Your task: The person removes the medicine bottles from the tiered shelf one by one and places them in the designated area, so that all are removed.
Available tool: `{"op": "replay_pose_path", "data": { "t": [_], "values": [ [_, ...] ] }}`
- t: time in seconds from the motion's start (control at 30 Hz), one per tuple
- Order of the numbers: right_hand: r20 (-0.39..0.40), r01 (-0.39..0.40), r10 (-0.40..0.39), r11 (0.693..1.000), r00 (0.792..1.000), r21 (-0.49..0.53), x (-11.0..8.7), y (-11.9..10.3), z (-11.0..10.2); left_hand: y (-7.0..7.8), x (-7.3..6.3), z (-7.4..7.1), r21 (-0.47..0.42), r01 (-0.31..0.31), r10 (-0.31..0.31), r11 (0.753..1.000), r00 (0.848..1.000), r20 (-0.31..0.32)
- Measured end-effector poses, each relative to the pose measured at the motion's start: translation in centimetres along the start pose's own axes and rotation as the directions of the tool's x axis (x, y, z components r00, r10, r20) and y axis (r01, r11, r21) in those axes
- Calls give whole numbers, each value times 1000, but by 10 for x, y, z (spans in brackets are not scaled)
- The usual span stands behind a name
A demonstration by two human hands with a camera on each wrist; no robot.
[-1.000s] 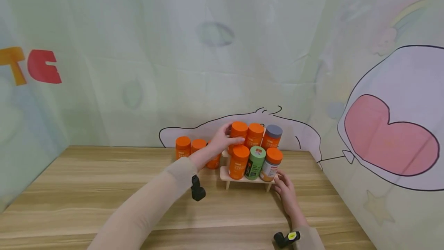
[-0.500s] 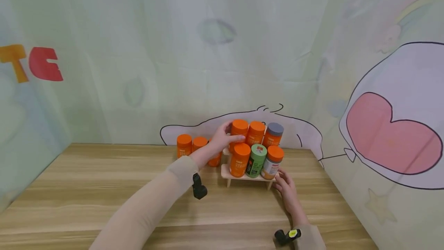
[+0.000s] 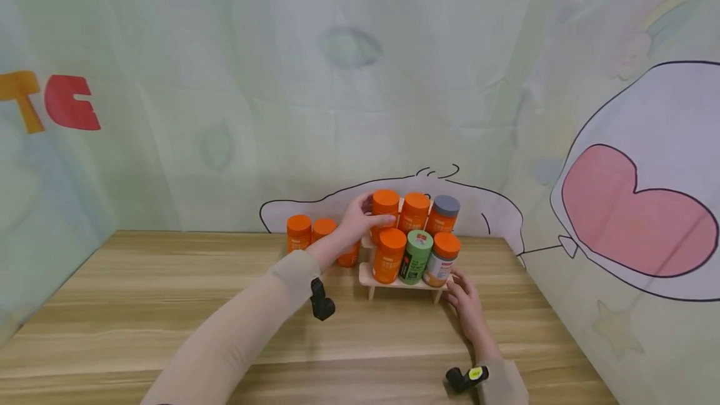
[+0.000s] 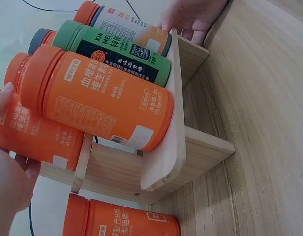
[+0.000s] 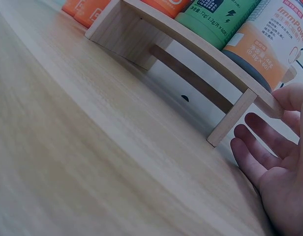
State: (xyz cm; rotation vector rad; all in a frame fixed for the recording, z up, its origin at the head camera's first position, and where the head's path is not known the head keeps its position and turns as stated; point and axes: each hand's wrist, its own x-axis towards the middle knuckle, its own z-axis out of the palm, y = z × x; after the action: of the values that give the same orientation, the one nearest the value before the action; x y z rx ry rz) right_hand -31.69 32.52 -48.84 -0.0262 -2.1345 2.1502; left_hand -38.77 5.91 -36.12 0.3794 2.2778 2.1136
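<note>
My left hand (image 3: 355,222) grips an orange bottle (image 4: 41,135) at the left end of the upper step of a small wooden rack (image 4: 166,152), thumb across its front. Beside that bottle stand another orange bottle (image 3: 414,212) and one with a grey lid (image 3: 445,207). On the lower step are an orange bottle (image 4: 105,101), a green bottle (image 4: 122,56) and a white-labelled bottle with an orange lid (image 3: 440,262). My right hand (image 3: 467,310) pinches the right end of the lower shelf between thumb and finger, its other fingers (image 5: 262,150) loosely bent below.
Several more orange bottles (image 3: 299,230) stand on the wood-grain table (image 3: 169,292) left of the rack, partly behind my left forearm. A printed curtain (image 3: 304,111) hangs close behind the rack, and another printed wall (image 3: 607,255) runs along the right side.
The held orange bottle has shifted slightly left, widening its gap from the orange bottle beside it. My right hand stays at the rack's end. The head view has tilted a little.
</note>
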Motion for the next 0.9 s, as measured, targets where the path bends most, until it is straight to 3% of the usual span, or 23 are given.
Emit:
{"op": "replay_pose_path", "data": {
  "t": [0.4, 0.63, 0.9],
  "values": [
    [5, -10, 10, 1000, 1000, 0, -2, -3, 1, -1, 0, -16, -43, -47, 48, 998, 999, 16],
    [7, -3, 3, 1000, 1000, 11, -3, -2, 2, 6, -4, -37, -52, -28, 29, 998, 1000, 12],
    [7, 14, -14, 1000, 1000, 3, -3, -2, 1, 9, -10, -64, -24, -32, 31, 999, 998, -51]
  ]
}}
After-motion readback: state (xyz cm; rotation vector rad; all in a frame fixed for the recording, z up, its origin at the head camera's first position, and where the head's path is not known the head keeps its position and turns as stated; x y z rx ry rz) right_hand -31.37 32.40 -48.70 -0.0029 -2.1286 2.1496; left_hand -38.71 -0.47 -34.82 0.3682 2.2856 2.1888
